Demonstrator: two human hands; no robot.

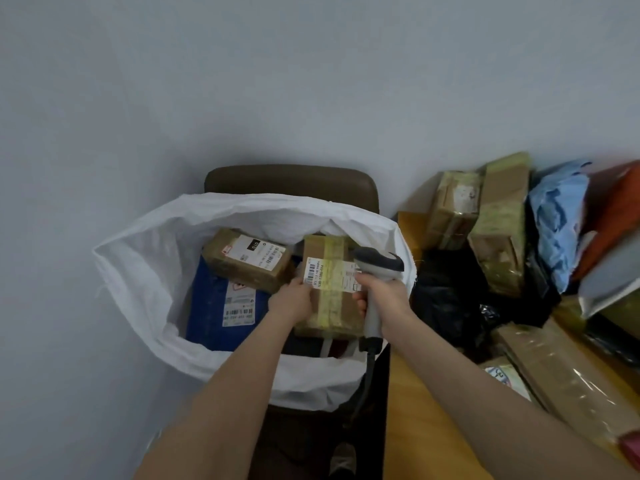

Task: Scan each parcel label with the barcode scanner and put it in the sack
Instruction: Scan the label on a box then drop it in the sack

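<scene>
My left hand (293,302) grips the left side of a brown cardboard parcel (330,306) with yellow tape and a white barcode label, held over the open white sack (145,271). My right hand (382,299) holds the grey barcode scanner (379,263) by its handle, its head close against the parcel's right edge. Inside the sack lie a brown labelled box (247,259) and a blue mailer (214,313) with a barcode label.
The sack sits on a dark brown chair (291,180) against the wall. To the right, a wooden table (426,410) carries taped cardboard boxes (498,226), a black bag (446,292), a light blue mailer (557,216) and a long wrapped box (561,372).
</scene>
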